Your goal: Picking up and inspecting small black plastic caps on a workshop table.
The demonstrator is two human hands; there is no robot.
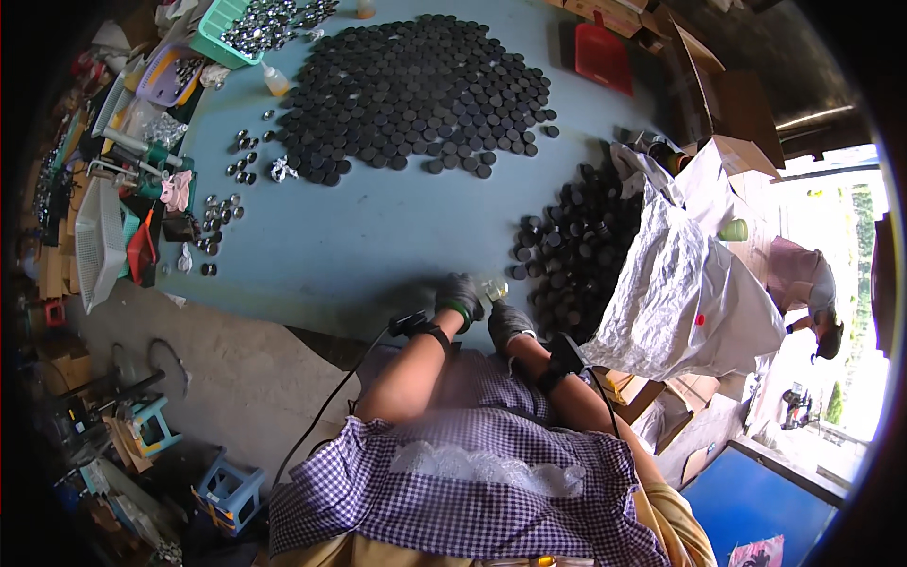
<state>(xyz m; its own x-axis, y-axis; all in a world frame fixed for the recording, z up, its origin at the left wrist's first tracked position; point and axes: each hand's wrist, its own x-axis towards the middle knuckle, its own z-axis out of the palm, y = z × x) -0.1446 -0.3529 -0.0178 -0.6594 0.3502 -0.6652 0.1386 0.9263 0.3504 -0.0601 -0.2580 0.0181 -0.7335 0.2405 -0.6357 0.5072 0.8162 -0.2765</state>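
Observation:
Both my hands wear dark grey gloves at the near edge of the blue-green table (378, 227). My left hand (459, 295) is closed; what its fingers hold, if anything, is too small to make out. Just right of it, my right hand (510, 324) is closed with its fingertips at a small clear, yellowish bottle-like thing (493, 289). A loose heap of black round caps (576, 246) lies to the right of my hands. Farther off, many more black caps (406, 94) are spread flat, close together.
A white sack (661, 283) lies right of the heap. Shiny metal pieces (217, 213) sit at left, near a squeeze bottle (275, 80) and a green basket (215, 33). A red dustpan (602, 57) is at far right. Another person (801, 279) bends over beyond the sack.

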